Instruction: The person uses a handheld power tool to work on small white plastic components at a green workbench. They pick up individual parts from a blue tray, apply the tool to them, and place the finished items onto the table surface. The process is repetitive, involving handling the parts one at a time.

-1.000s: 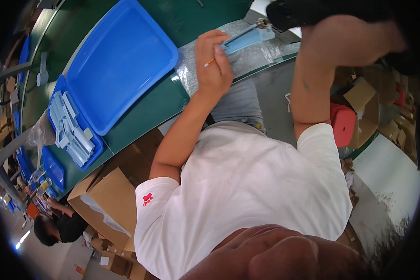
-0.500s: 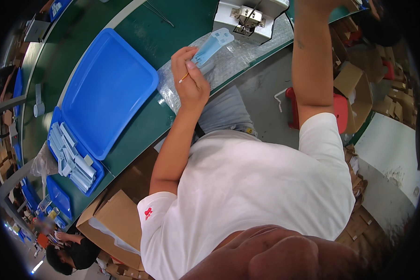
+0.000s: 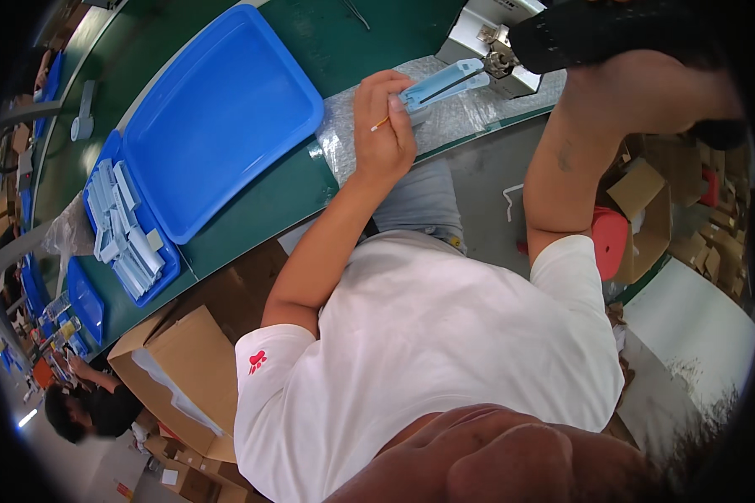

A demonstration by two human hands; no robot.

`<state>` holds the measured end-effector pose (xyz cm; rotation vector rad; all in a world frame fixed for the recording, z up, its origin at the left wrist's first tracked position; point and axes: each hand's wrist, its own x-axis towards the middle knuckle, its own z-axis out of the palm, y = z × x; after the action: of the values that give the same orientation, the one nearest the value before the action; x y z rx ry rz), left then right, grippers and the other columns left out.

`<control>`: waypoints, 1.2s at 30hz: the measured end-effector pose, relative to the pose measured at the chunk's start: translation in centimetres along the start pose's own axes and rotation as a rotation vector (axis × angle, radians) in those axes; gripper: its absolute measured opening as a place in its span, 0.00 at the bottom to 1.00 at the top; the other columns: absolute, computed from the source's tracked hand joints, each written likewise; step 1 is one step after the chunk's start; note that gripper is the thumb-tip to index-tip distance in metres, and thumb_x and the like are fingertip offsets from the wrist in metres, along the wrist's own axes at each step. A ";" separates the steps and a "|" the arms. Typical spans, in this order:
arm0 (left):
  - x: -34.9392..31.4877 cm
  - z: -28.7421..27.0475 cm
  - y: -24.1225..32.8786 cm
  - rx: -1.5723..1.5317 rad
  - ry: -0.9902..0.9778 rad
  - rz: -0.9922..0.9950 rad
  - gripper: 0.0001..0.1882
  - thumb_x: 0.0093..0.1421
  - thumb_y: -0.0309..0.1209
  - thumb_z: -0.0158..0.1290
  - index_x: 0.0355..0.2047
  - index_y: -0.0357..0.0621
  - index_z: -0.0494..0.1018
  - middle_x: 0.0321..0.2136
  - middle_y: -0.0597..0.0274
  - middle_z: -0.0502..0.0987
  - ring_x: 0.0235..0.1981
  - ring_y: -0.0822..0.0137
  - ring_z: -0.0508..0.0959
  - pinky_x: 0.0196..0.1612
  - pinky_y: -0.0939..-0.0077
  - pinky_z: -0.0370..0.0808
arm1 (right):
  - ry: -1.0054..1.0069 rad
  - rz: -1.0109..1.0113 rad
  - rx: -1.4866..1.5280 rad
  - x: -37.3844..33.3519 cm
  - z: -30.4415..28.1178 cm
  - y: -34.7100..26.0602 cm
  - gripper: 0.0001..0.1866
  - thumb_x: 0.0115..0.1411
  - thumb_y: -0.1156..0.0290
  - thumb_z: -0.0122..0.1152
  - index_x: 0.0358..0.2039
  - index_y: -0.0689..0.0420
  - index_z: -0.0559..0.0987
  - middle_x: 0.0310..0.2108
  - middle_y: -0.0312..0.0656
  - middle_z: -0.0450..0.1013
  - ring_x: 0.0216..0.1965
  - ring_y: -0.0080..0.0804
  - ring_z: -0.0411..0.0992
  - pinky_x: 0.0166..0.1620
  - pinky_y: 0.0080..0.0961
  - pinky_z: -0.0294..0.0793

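Observation:
My left hand (image 3: 386, 134) is closed around one end of a long light-blue plastic part (image 3: 470, 70), held above the table's near edge. A thin orange piece with a white tip (image 3: 380, 125) shows at those fingers; what it is I cannot make out. At the upper right, my right hand (image 3: 646, 88) grips a black power screwdriver (image 3: 591, 40), its fingers partly out of view. The screwdriver's long thin bit lies over the blue part, pointing toward my left hand. Whether its tip touches a screw cannot be seen.
Behind the part stands a white metal fixture (image 3: 524, 84) on bubble wrap (image 3: 344, 142). To the left on the green table are a large blue tray (image 3: 172, 220) and a smaller one holding several light-blue parts (image 3: 117, 218). A cardboard box (image 3: 197, 365) sits below; another person (image 3: 105, 407) works beyond.
The black screwdriver has come into view in my right hand, its bit now over the blue part. My left hand and the part appear farther right, with the whole view shifted.

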<state>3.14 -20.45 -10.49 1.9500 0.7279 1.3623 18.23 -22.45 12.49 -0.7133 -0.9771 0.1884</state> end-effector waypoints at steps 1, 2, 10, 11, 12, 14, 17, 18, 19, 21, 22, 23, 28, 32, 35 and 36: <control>-0.1 0.0 0.0 -0.022 0.007 -0.014 0.11 0.71 0.24 0.39 0.43 0.36 0.73 0.44 0.48 0.75 0.46 0.51 0.75 0.53 0.60 0.70 | -0.001 -0.001 -0.015 -0.2 0.1 0.3 0.35 0.72 0.35 0.40 0.40 0.61 0.72 0.33 0.42 0.72 0.24 0.27 0.70 0.28 0.24 0.74; -0.1 0.1 0.0 -0.048 0.014 -0.029 0.11 0.71 0.24 0.40 0.42 0.38 0.73 0.44 0.49 0.75 0.46 0.50 0.74 0.53 0.58 0.69 | -0.002 -0.002 -0.031 -0.4 0.2 0.7 0.36 0.72 0.34 0.40 0.39 0.61 0.72 0.33 0.42 0.72 0.24 0.28 0.70 0.28 0.25 0.74; 0.1 -0.1 0.2 0.009 -0.009 -0.015 0.13 0.72 0.23 0.38 0.44 0.34 0.73 0.45 0.46 0.76 0.47 0.52 0.76 0.53 0.63 0.72 | 0.059 -0.112 -0.050 -1.4 0.2 3.4 0.39 0.69 0.30 0.41 0.37 0.61 0.73 0.32 0.41 0.71 0.23 0.28 0.70 0.26 0.24 0.72; 0.1 -0.1 0.2 0.010 -0.011 -0.019 0.13 0.72 0.23 0.38 0.44 0.34 0.73 0.45 0.46 0.76 0.47 0.52 0.76 0.53 0.63 0.72 | 0.082 -0.076 -0.040 -1.5 0.3 3.3 0.39 0.69 0.30 0.41 0.37 0.61 0.72 0.31 0.41 0.71 0.22 0.28 0.70 0.26 0.25 0.72; 0.1 -0.1 0.2 0.011 -0.012 -0.022 0.13 0.72 0.23 0.38 0.44 0.34 0.73 0.45 0.45 0.76 0.46 0.52 0.76 0.53 0.63 0.71 | 0.106 -0.041 -0.030 -1.6 0.5 3.3 0.39 0.69 0.30 0.41 0.37 0.61 0.72 0.30 0.40 0.71 0.22 0.28 0.70 0.25 0.25 0.72; 0.2 -0.1 0.2 0.013 -0.011 -0.022 0.12 0.72 0.23 0.37 0.44 0.33 0.73 0.45 0.45 0.76 0.46 0.51 0.76 0.54 0.62 0.71 | 0.077 0.017 0.011 -1.6 0.7 2.6 0.40 0.69 0.29 0.41 0.37 0.61 0.72 0.29 0.40 0.70 0.21 0.28 0.70 0.25 0.24 0.72; -0.1 -0.2 0.3 0.014 -0.015 -0.024 0.12 0.72 0.22 0.38 0.44 0.33 0.72 0.45 0.45 0.75 0.46 0.51 0.76 0.54 0.62 0.71 | -0.118 0.031 0.121 -1.5 -2.5 3.5 0.43 0.66 0.26 0.42 0.39 0.62 0.72 0.29 0.40 0.70 0.21 0.29 0.70 0.26 0.25 0.72; 0.0 -0.2 0.3 0.012 -0.010 -0.021 0.11 0.72 0.22 0.38 0.45 0.33 0.72 0.45 0.45 0.75 0.46 0.50 0.76 0.54 0.62 0.71 | -0.156 0.043 0.173 -1.4 -3.7 3.7 0.45 0.64 0.24 0.42 0.41 0.63 0.72 0.31 0.41 0.70 0.23 0.30 0.70 0.27 0.27 0.71; -0.1 -0.2 0.4 0.010 -0.006 -0.019 0.11 0.72 0.22 0.38 0.45 0.33 0.71 0.45 0.44 0.75 0.46 0.50 0.76 0.54 0.62 0.70 | -0.119 0.090 0.241 -1.8 -4.6 3.8 0.50 0.60 0.20 0.42 0.45 0.65 0.71 0.36 0.44 0.70 0.25 0.33 0.69 0.29 0.31 0.70; -0.1 -0.1 0.4 0.008 -0.008 -0.010 0.11 0.72 0.21 0.38 0.45 0.33 0.71 0.45 0.44 0.75 0.46 0.50 0.76 0.54 0.62 0.70 | -0.058 0.123 0.249 -2.6 -5.1 4.1 0.56 0.55 0.14 0.40 0.45 0.67 0.71 0.39 0.46 0.69 0.27 0.36 0.69 0.31 0.35 0.71; 0.0 -0.1 0.4 0.003 -0.014 -0.007 0.11 0.72 0.21 0.38 0.45 0.33 0.71 0.45 0.44 0.75 0.46 0.50 0.76 0.54 0.62 0.70 | -0.034 0.112 0.183 -2.9 -5.0 4.1 0.56 0.54 0.13 0.39 0.42 0.66 0.72 0.38 0.44 0.70 0.27 0.36 0.70 0.31 0.35 0.71; 0.0 -0.1 0.4 0.007 -0.016 -0.004 0.10 0.72 0.21 0.38 0.45 0.33 0.71 0.45 0.44 0.75 0.46 0.50 0.76 0.54 0.63 0.70 | 0.012 0.124 0.117 -3.2 -4.7 4.2 0.56 0.54 0.13 0.39 0.41 0.66 0.72 0.38 0.44 0.70 0.27 0.36 0.70 0.31 0.35 0.72; 0.2 -0.5 0.2 0.030 -0.007 -0.015 0.11 0.73 0.22 0.37 0.44 0.33 0.70 0.45 0.44 0.74 0.46 0.50 0.76 0.54 0.63 0.70 | 0.140 0.088 -0.115 -3.7 0.2 2.3 0.48 0.60 0.21 0.43 0.47 0.64 0.69 0.35 0.46 0.71 0.24 0.36 0.72 0.27 0.33 0.73; 0.1 0.2 -0.2 -0.006 0.030 -0.017 0.13 0.74 0.24 0.35 0.45 0.33 0.70 0.45 0.45 0.74 0.48 0.52 0.76 0.56 0.63 0.70 | 0.058 0.063 0.269 -1.3 -1.4 1.6 0.38 0.69 0.34 0.46 0.59 0.59 0.65 0.39 0.51 0.72 0.27 0.35 0.72 0.30 0.32 0.74; 0.4 0.4 -0.6 -0.032 0.020 -0.053 0.15 0.75 0.26 0.34 0.49 0.33 0.70 0.47 0.45 0.74 0.49 0.55 0.75 0.57 0.65 0.69 | -0.138 0.045 0.665 2.6 -6.5 0.4 0.38 0.70 0.35 0.45 0.56 0.62 0.70 0.42 0.51 0.68 0.31 0.32 0.67 0.33 0.32 0.70; 0.1 0.2 -0.4 -0.012 0.008 -0.069 0.15 0.75 0.26 0.34 0.50 0.33 0.70 0.47 0.45 0.74 0.49 0.55 0.75 0.57 0.66 0.69 | -0.221 0.091 0.709 3.8 -8.0 0.5 0.38 0.69 0.35 0.48 0.55 0.62 0.69 0.43 0.51 0.68 0.32 0.34 0.67 0.35 0.31 0.69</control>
<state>3.34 -20.16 -10.78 1.8934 0.7820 1.3312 26.93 -24.08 11.99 -0.0834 -0.9985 0.6669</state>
